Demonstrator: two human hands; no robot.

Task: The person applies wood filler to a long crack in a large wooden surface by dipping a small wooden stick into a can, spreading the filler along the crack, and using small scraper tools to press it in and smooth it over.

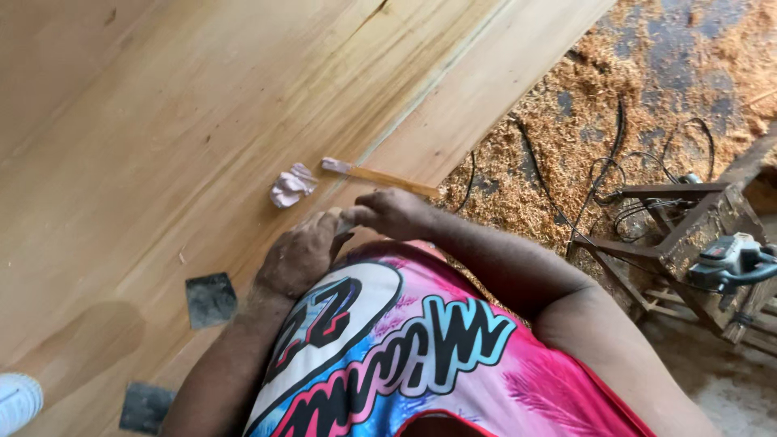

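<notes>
Left hand (301, 255) and right hand (394, 212) meet at near edge of big wooden board (162, 121), fingers curled shut around small pale thing (341, 220), too hidden to name. Thin wooden stick (380, 176) lies just beyond right hand, long way slanting, pink-smeared tip pointing up-left. Crumpled pink lump (291, 186) nearby.

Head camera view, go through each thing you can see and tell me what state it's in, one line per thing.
Left hand: curled, resting on the wooden panel.
Right hand: fingers bent at the panel edge, pinching something small with the left; what it is cannot be told.
Wooden stick: lying flat, pinkish paste on its tip.
Crumpled pink wad: lying loose on the panel.
Dark sandpaper pieces: flat, untouched.
Power tool: resting on a wooden stand, unheld.
Floor: covered in wood shavings.
</notes>
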